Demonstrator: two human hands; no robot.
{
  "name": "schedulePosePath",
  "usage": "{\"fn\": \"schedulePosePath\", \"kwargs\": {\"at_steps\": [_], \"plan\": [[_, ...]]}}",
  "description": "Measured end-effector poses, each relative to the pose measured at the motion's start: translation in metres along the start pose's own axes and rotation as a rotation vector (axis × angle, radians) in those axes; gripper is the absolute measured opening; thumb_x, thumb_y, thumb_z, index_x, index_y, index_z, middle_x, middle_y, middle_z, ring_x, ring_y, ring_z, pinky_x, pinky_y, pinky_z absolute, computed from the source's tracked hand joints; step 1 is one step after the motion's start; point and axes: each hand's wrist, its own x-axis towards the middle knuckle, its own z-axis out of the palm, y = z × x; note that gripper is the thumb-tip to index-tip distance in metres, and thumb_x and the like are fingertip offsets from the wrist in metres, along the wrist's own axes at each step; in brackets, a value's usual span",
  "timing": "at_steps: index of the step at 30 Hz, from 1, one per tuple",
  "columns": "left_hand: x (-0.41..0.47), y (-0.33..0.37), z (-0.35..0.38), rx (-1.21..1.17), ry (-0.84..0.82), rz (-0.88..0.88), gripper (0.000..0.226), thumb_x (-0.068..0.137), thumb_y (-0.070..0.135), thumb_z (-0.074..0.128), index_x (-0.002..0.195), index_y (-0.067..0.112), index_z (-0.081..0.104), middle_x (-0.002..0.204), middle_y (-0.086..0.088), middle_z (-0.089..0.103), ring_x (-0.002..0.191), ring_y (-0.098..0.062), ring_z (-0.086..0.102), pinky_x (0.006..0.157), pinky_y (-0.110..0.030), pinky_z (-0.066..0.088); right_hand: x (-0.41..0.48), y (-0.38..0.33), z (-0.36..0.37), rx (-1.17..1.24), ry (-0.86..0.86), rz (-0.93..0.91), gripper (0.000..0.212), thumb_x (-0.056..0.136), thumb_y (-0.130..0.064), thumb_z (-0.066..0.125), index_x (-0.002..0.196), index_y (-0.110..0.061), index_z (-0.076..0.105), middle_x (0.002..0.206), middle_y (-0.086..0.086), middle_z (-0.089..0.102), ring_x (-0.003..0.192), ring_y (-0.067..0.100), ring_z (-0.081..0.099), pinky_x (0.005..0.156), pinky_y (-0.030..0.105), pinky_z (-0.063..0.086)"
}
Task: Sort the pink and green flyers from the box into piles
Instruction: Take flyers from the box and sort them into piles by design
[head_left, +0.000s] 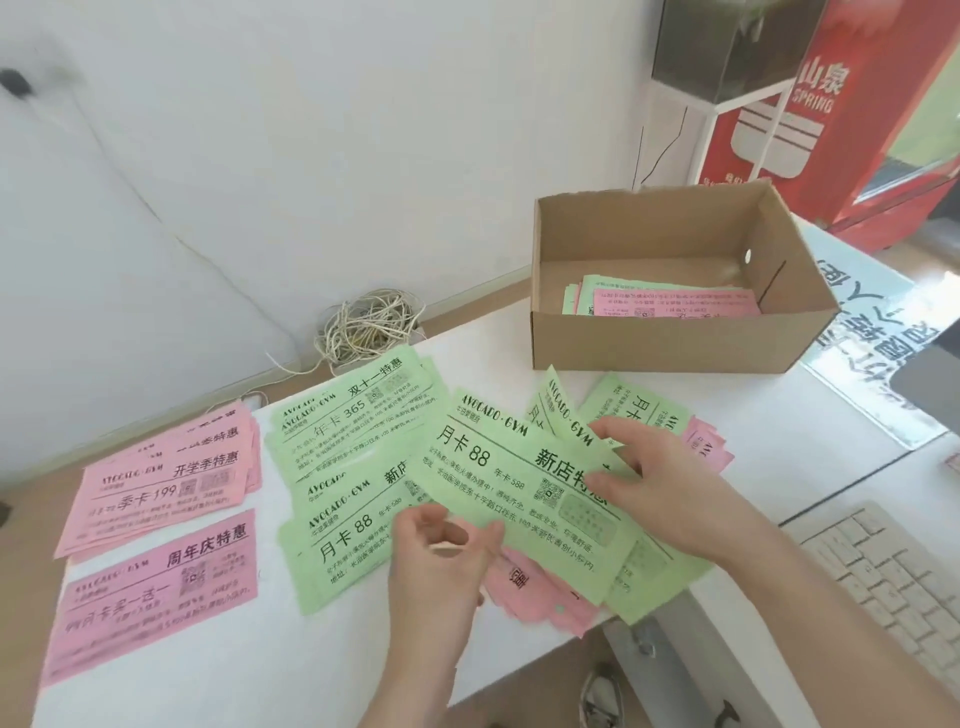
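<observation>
A green flyer hangs just above the table between both hands. My left hand pinches its lower left edge, and my right hand holds its right end with thumb and fingers. Under it lies a mixed heap of pink flyers and green ones. Two green piles lie left of the hands, and two pink piles lie further left. The cardboard box at the back right holds more pink and green flyers.
A tangle of pale cord lies by the wall behind the green piles. A white keyboard sits at the right on a lower surface. A red appliance stands behind the box. The table's front edge runs just below the heap.
</observation>
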Motion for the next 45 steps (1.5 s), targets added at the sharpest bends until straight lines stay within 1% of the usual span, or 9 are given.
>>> {"fn": "schedulePosePath", "kwargs": {"at_steps": [3, 7, 12, 17, 21, 25, 31, 39, 45], "plan": [[0.019, 0.005, -0.041, 0.012, 0.133, 0.214, 0.066, 0.069, 0.020, 0.084, 0.118, 0.035, 0.043, 0.113, 0.008, 0.053, 0.098, -0.005, 0.055, 0.080, -0.023, 0.044, -0.011, -0.016, -0.008, -0.109, -0.166, -0.026, 0.032, 0.093, -0.022, 0.060, 0.118, -0.041, 0.053, 0.108, -0.022, 0.063, 0.106, -0.001, 0.059, 0.091, 0.026, 0.049], [0.039, 0.027, -0.083, 0.150, -0.374, 0.363, 0.089, 0.057, 0.049, 0.084, 0.134, 0.041, 0.041, 0.135, 0.026, 0.046, 0.127, 0.012, 0.038, 0.103, -0.021, 0.031, -0.029, -0.064, -0.017, -0.237, -0.419, -0.173, 0.030, 0.094, -0.020, 0.059, 0.110, -0.046, 0.059, 0.108, -0.023, 0.068, 0.103, 0.002, 0.065, 0.090, 0.035, 0.053], [0.046, 0.031, -0.125, -0.001, -0.705, 0.229, 0.077, 0.052, 0.038, 0.091, 0.120, 0.020, 0.061, 0.119, -0.009, 0.067, 0.112, -0.027, 0.062, 0.095, -0.042, 0.050, -0.029, -0.108, 0.001, -0.291, -0.541, -0.251, 0.032, 0.094, -0.014, 0.058, 0.114, -0.039, 0.060, 0.108, -0.018, 0.071, 0.094, 0.003, 0.068, 0.083, 0.024, 0.054], [0.042, -0.006, -0.170, -0.083, -0.488, 0.082, 0.049, 0.063, 0.027, 0.087, 0.101, 0.005, 0.066, 0.108, -0.014, 0.071, 0.100, -0.037, 0.067, 0.088, -0.049, 0.053, -0.007, -0.112, 0.045, -0.300, -0.436, -0.207, 0.038, 0.089, -0.021, 0.067, 0.122, -0.036, 0.057, 0.110, -0.011, 0.070, 0.095, 0.004, 0.067, 0.088, 0.022, 0.049], [0.043, -0.033, -0.182, 0.211, -0.164, 0.105, 0.023, 0.068, 0.035, 0.083, 0.086, 0.030, 0.070, 0.108, 0.004, 0.068, 0.105, -0.020, 0.062, 0.097, -0.039, 0.044, 0.010, -0.103, 0.085, -0.468, -0.401, -0.138, 0.026, 0.088, -0.021, 0.066, 0.111, -0.032, 0.061, 0.089, -0.015, 0.068, 0.079, 0.007, 0.063, 0.068, 0.022, 0.049], [0.048, -0.054, -0.180, 0.335, 0.027, 0.088, 0.022, 0.080, 0.013, 0.075, 0.082, 0.032, 0.063, 0.101, 0.005, 0.059, 0.108, -0.017, 0.053, 0.088, -0.028, 0.035, 0.022, -0.071, 0.100, -0.634, -0.026, -0.093, 0.022, 0.091, -0.025, 0.056, 0.112, -0.030, 0.057, 0.104, -0.008, 0.065, 0.091, 0.013, 0.055, 0.070, 0.027, 0.044], [0.052, -0.065, -0.170, 0.361, 0.056, 0.088, 0.018, 0.083, 0.011, 0.071, 0.088, 0.026, 0.063, 0.098, 0.004, 0.060, 0.087, -0.008, 0.054, 0.072, -0.025, 0.034, 0.019, 0.013, 0.095, -0.713, 0.056, 0.368, 0.100, 0.077, -0.066, 0.061, 0.150, -0.025, 0.006, 0.158, 0.013, 0.006, 0.145, 0.039, 0.005, 0.108, 0.059, 0.027], [0.039, -0.068, -0.156, 0.499, 0.090, 0.128, 0.014, 0.090, 0.019, 0.062, 0.102, 0.026, 0.059, 0.102, 0.002, 0.062, 0.056, 0.008, 0.040, 0.049, -0.005, 0.030, 0.018, 0.025, 0.094, -0.843, 0.198, 0.184, 0.043, 0.090, -0.051, 0.049, 0.119, -0.020, 0.045, 0.104, -0.001, 0.051, 0.101, 0.023, 0.052, 0.074, 0.037, 0.049], [0.039, -0.073, -0.156, 0.554, 0.086, 0.170, 0.033, 0.090, 0.017, 0.062, 0.119, 0.030, 0.051, 0.117, -0.001, 0.065, 0.069, -0.012, 0.062, 0.060, -0.025, 0.039, 0.009, 0.020, 0.081, -0.863, 0.447, 0.077, 0.012, 0.090, -0.008, 0.047, 0.098, -0.014, 0.051, 0.069, -0.005, 0.049, 0.062, 0.022, 0.053, 0.045, 0.026, 0.034]]}}
